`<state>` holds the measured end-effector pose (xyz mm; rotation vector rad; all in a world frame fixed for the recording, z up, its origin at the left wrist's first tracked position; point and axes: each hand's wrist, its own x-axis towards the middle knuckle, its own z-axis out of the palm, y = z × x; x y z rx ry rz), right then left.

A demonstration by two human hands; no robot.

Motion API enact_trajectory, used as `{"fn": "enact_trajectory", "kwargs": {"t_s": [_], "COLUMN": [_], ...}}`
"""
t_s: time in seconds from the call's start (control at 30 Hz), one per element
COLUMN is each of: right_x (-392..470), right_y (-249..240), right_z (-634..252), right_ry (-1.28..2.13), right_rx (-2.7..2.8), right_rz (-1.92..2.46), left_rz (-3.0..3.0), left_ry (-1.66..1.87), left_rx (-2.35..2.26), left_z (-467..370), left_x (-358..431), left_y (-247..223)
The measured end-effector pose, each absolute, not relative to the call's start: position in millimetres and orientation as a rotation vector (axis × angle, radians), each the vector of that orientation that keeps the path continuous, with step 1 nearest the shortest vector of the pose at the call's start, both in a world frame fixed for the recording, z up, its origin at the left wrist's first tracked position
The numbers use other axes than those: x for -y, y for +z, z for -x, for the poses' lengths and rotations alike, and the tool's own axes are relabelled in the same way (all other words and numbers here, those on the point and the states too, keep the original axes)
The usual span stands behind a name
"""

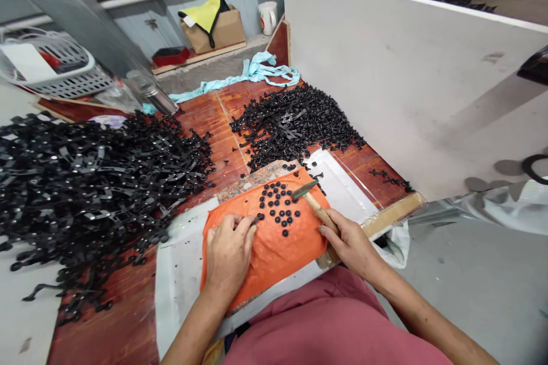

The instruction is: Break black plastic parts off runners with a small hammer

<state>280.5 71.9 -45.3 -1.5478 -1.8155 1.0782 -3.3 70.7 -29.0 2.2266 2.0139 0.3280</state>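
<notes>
Left hand (230,246) pinches a small black part (256,220) down on the orange cloth (274,256), seemingly to steady it, while the right hand (349,238) grips the hammer (320,211) by its handle, head over black discs (277,203)

The person wears a plain, matte, dusty rose-pink cloth garment (317,328), its broad, rounded front marked by soft creases, with loose folds in a deeper, shadowed maroon tone along the upper edge. The slender left hand (229,248) and slender right hand (351,241) are both ungloved, and the forearms are bare as far as they show.
</notes>
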Motion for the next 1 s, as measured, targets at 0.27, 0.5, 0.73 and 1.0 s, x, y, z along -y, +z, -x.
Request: {"fn": "enact_trajectory", "kwargs": {"t_s": [0.27,0.5,0.73,1.0], "right_x": [-71.7,-72.1,-71.0,-71.4], "right_y": [-46.5,-43.1,-44.0,-39.0], "right_z": [-280.8,-279.2,-280.4,-280.3], "right_ry": [1.095,1.121,1.123,1.108], "right_rx": [1.815,1.797,1.802,1.825], "right_rz": [1.557,1.539,1.541,1.494], "left_rz": [-2.193,-2.220,-2.286,-2.439], "left_ry": [0.445,0.384,0.369,0.431], "left_rx": [-1.989,-1.991,-2.006,-1.978], "left_z": [6.0,4.3,4.3,5.0], "left_x": [-68.7,-69.2,-68.0,-68.4], "left_y": [-33.5,-31.5,-34.5,-39.3]}}
